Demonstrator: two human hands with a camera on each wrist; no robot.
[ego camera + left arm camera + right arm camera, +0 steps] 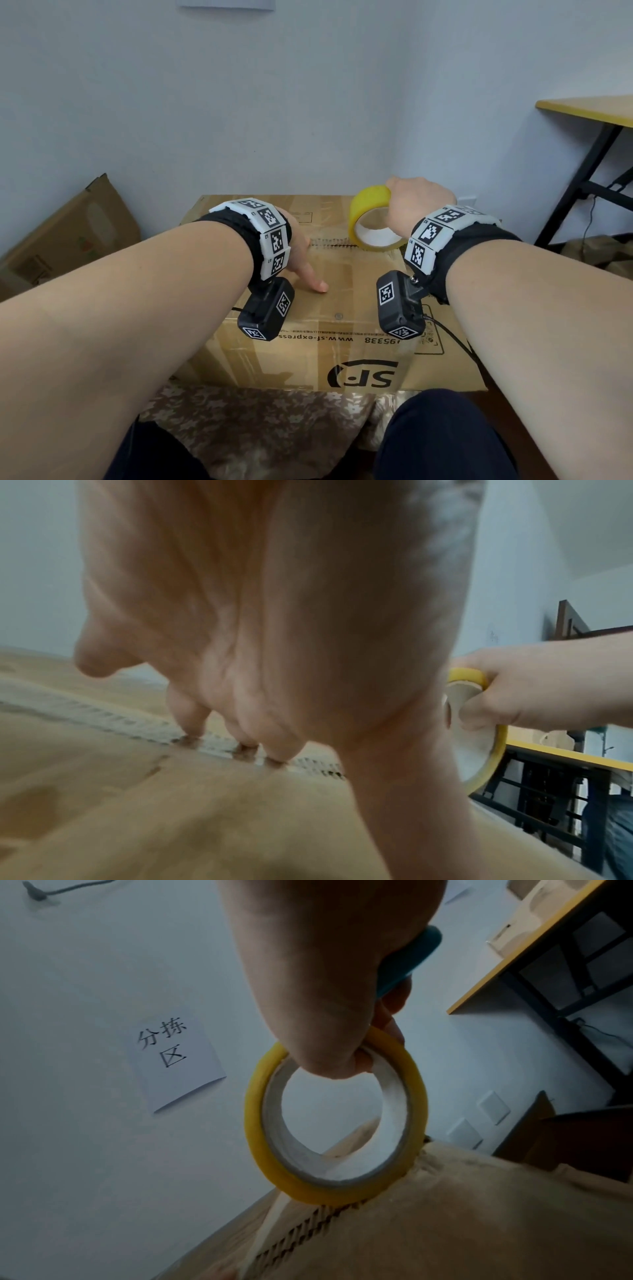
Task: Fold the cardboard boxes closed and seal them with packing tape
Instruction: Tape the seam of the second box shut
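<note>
Box: the SF-printed cardboard box (308,308) sits right in front of my knees, flaps folded down, so the top works as a firm surface for taping.
Seam: the flap edges meet along the centre seam (330,242), its corrugated edge exposed; I judge it not yet sealed where my hands are.
Left hand: my left hand (301,253) is spread out, with its fingertips (274,758) pressing straight down on the seam. I read that as pinning the flaps flat so the strip goes on without a gap.
Right hand: my right hand (416,205) grasps the yellow packing tape roll (371,219), fingers hooked through the core. The roll stands on edge with its rim touching the seam, lined up to run along it.
Teal tool: a teal handle (407,961) is also tucked in that palm; I cannot tell what it is, perhaps a cutter.
Step in hand: likely laying tape along the seam.
Risk: the flaps could spring up if my left hand lifts early.
</note>
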